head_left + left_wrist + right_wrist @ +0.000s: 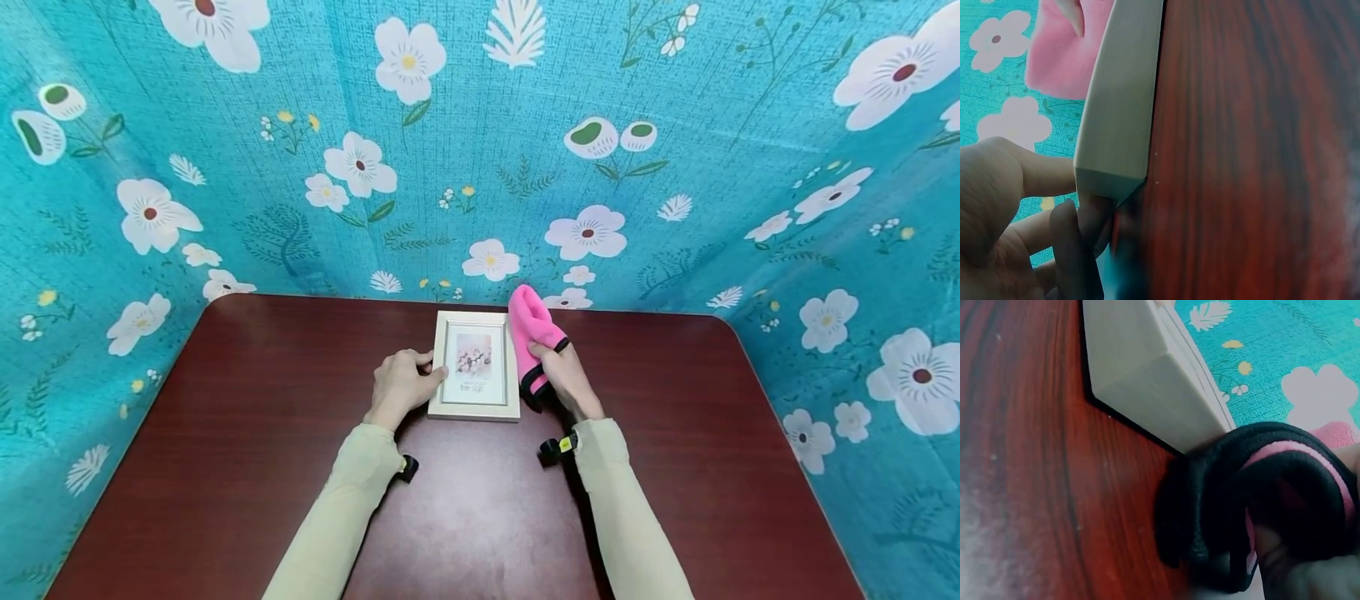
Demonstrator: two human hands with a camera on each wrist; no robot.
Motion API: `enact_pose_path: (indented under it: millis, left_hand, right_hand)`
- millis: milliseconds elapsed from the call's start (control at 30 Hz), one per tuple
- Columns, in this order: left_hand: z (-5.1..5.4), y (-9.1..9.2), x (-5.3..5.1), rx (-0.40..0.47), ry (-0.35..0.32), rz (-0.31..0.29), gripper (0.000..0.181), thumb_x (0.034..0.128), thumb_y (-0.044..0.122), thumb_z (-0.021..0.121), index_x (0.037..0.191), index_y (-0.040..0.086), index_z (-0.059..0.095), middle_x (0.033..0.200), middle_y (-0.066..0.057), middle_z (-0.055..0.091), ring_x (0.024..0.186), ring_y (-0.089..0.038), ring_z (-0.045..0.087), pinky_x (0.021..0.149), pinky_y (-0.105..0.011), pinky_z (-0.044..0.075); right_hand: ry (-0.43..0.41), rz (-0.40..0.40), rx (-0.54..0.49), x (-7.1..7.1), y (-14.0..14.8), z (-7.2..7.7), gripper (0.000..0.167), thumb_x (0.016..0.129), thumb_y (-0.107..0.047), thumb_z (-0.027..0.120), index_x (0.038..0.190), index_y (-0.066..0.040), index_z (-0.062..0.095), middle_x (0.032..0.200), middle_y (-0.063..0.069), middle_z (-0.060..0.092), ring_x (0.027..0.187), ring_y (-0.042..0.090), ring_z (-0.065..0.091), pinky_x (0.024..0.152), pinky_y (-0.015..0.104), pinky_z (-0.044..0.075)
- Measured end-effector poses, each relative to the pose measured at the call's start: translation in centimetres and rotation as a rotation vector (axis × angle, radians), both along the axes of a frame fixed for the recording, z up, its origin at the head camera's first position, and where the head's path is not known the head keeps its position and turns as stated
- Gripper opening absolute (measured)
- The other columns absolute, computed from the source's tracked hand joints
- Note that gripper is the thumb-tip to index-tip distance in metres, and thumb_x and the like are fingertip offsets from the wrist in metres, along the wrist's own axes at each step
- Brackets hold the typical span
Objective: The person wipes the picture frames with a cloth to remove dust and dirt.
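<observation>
A pale picture frame [474, 367] lies on the table with its glass side up, showing a small flower print. My left hand [401, 383] pinches its left edge, thumb on the front border and fingers at the side, as the left wrist view also shows at the frame's corner [1110, 175]. On the other side, my right hand [567, 377] grips a folded pink cloth [527, 333] with black edging. The cloth touches the frame's right side. In the right wrist view, the black edging [1210, 487] curls in layers by the frame's corner and hides part of my fingers.
The dark red-brown wooden table [285, 467] has a glossy patch near the middle front. A turquoise flowered curtain [450, 167] hangs close behind the table's back edge and along both sides. Each wrist wears a small black camera on a strap.
</observation>
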State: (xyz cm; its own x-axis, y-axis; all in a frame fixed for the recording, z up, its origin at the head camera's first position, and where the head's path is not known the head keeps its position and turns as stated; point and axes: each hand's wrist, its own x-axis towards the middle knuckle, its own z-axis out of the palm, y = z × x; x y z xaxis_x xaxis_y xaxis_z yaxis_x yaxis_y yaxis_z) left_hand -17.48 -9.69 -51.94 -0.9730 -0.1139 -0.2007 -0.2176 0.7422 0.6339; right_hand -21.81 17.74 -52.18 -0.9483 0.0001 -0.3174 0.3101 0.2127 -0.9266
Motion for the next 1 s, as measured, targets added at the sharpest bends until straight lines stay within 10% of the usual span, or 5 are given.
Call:
enact_pose_path:
  millis: [733, 1000]
  left_hand:
    - [-0.1, -0.5, 0.1, 0.008, 0.01, 0.02, 0.051, 0.0955, 0.047, 0.076, 0.139, 0.021, 0.073, 0.097, 0.005, 0.074, 0.124, -0.033, 0.065, 0.108, -0.053, 0.044]
    - [-0.3, -0.1, -0.1, 0.013, 0.01, 0.027, 0.051, 0.0944, 0.048, 0.077, 0.138, 0.023, 0.073, 0.095, 0.008, 0.077, 0.115, -0.034, 0.067, 0.091, -0.046, 0.054]
  right_hand:
    - [-0.002, -0.009, 0.061, 3.0, -0.6, 0.6, 0.049, 0.102, -0.02, 0.064, 0.147, -0.002, 0.057, 0.145, 0.017, 0.058, 0.124, 0.027, 0.055, 0.113, 0.041, 0.04]
    - [-0.02, 0.005, 0.12, 4.4, 0.1, 0.7, 0.043, 0.102, -0.018, 0.062, 0.141, -0.001, 0.061, 0.138, 0.018, 0.059, 0.118, 0.028, 0.056, 0.104, 0.039, 0.043]
